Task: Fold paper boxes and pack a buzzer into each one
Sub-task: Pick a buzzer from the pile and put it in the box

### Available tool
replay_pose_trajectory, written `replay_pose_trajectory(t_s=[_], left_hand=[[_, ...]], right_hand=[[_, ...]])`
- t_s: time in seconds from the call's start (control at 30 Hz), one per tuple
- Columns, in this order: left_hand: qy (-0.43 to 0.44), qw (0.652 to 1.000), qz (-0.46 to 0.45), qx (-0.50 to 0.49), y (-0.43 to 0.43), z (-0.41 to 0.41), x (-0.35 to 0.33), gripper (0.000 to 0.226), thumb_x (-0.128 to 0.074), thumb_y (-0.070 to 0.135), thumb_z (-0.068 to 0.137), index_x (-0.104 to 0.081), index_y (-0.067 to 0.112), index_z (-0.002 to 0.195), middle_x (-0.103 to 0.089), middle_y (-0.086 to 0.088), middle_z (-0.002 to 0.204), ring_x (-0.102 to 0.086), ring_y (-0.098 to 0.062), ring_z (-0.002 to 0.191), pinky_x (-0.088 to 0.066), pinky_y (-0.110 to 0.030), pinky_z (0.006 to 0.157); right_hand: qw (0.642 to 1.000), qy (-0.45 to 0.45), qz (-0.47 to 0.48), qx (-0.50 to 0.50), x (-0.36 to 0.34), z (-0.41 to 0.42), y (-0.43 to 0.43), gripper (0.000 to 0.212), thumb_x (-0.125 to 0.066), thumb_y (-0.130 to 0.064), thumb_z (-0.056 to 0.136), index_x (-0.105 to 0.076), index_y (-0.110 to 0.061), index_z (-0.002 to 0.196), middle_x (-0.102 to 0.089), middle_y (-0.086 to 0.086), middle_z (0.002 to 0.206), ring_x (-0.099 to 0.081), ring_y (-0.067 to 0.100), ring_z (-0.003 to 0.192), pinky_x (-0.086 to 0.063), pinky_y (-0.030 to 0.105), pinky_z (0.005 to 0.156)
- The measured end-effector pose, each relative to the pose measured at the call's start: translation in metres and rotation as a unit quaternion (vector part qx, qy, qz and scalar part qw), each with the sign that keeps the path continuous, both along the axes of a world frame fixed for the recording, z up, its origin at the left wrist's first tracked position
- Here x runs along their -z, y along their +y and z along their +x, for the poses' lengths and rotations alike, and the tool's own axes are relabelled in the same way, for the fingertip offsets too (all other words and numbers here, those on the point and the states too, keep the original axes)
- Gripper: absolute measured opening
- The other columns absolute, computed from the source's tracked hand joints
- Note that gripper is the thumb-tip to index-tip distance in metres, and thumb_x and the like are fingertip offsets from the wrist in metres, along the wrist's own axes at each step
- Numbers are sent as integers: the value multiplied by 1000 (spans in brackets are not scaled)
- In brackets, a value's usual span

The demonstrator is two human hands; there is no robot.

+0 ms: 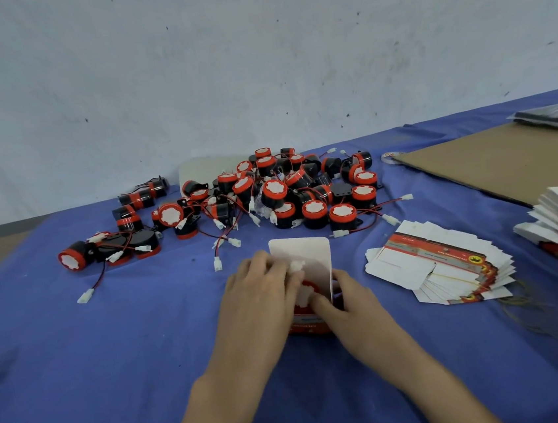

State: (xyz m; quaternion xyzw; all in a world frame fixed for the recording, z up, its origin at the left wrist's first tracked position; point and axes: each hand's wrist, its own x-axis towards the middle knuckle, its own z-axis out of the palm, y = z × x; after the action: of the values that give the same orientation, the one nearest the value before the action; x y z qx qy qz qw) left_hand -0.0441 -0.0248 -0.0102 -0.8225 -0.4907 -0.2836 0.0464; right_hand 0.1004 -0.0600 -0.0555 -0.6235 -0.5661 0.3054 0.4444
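- Head view: grips the upright paper box (pixel 312 326) at near centre with left hand (pixel 258 289), fingers curled on its left side.
- Clasps its right side with right hand (pixel 347 304), thumb pressed on the buzzer (pixel 305 293) seated inside, white flap standing open.
- Shows a heap of buzzers (pixel 269 195) farther off on the blue cloth (pixel 80 370).
- Shows flat box blanks (pixel 441 263) fanned at right.

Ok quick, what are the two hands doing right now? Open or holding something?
Left hand: curled round the paper box, fingertips at the white plug.
Right hand: grips the box too, one finger on the buzzer.
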Motion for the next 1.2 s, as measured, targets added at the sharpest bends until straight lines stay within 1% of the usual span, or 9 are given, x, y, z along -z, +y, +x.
replay_pose_trajectory(t_s=[0.2, 0.33, 0.43, 0.53, 0.6, 0.8, 1.0, 1.13, 1.2], left_hand=[[-84, 996, 29, 29, 6, -13, 1, 27, -62, 25, 97, -61, 24, 123, -65, 8, 103, -56, -15, 101, -51, -34, 78], [-25, 997, 61, 39, 9, -18, 8, 19, -67, 19, 93, -68, 21, 112, -66, 5, 105, -59, -21, 105, -56, -40, 81], [-3, 999, 46, 22, 11, -20, 10, 23, -69, 12, 91, -72, 20, 113, -60, 0, 118, -57, -25, 112, -58, -40, 74], [-22, 1000, 9, 7, 11, -18, 8, 22, -61, 19, 97, -71, 24, 117, -50, -1, 133, -49, -22, 123, -55, -36, 74], [-39, 999, -6, -1, 10, -16, 8, 25, -51, 29, 102, -66, 26, 122, -49, 6, 129, -50, -15, 116, -49, -28, 72], [2, 1000, -8, -31, 8, -18, 11, 32, -32, 40, 105, -52, 33, 129, -50, 12, 125, -52, -9, 107, -38, -19, 71], [32, 999, 10, -28, 9, -16, 10, 25, -40, 45, 102, -51, 30, 118, -51, 12, 117, -52, -10, 101, -38, -21, 66], [-105, 992, 64, -29, 4, -14, -5, 17, -53, 38, 95, -56, 24, 104, -53, 9, 105, -46, -3, 95, -39, -13, 65], [-219, 976, 5, -3, -1, -13, -11, 11, -52, 41, 94, -47, 35, 102, -55, 17, 93, -51, 2, 86, -40, -8, 61]], right_hand=[[1000, -8, -15, 22, 0, -4, 1, 13, -50, -35, 96, -54, -34, 108, -64, -5, 111, -57, 21, 109, -48, 45, 98], [998, -46, -20, 38, -4, -6, 0, 20, -40, -32, 99, -54, -33, 113, -61, -6, 109, -52, 20, 106, -45, 44, 97], [996, -73, -22, 38, -5, -8, -1, 31, -37, -30, 102, -51, -28, 130, -61, -1, 116, -53, 24, 109, -44, 46, 98], [995, -87, -31, 42, -6, -10, -3, 43, -37, -31, 102, -42, -25, 144, -59, -1, 121, -51, 24, 113, -43, 46, 101], [995, -86, -36, 42, -7, -11, -4, 47, -39, -35, 100, -41, -26, 146, -58, -3, 121, -50, 21, 113, -43, 45, 102], [999, -31, -23, 32, -10, -10, -5, 24, -50, -37, 94, -54, -36, 118, -64, -10, 114, -58, 19, 111, -48, 44, 99], [998, -44, -22, 42, -9, -11, -5, 30, -49, -49, 93, -55, -38, 120, -64, -10, 116, -56, 20, 113, -47, 43, 99], [996, -72, -25, 56, -8, -11, -4, 30, -51, -52, 94, -55, -35, 120, -63, -8, 113, -55, 19, 110, -47, 42, 97], [994, -79, -26, 65, -8, -13, -3, 33, -51, -54, 95, -55, -34, 120, -63, -7, 114, -55, 19, 110, -47, 42, 97]])
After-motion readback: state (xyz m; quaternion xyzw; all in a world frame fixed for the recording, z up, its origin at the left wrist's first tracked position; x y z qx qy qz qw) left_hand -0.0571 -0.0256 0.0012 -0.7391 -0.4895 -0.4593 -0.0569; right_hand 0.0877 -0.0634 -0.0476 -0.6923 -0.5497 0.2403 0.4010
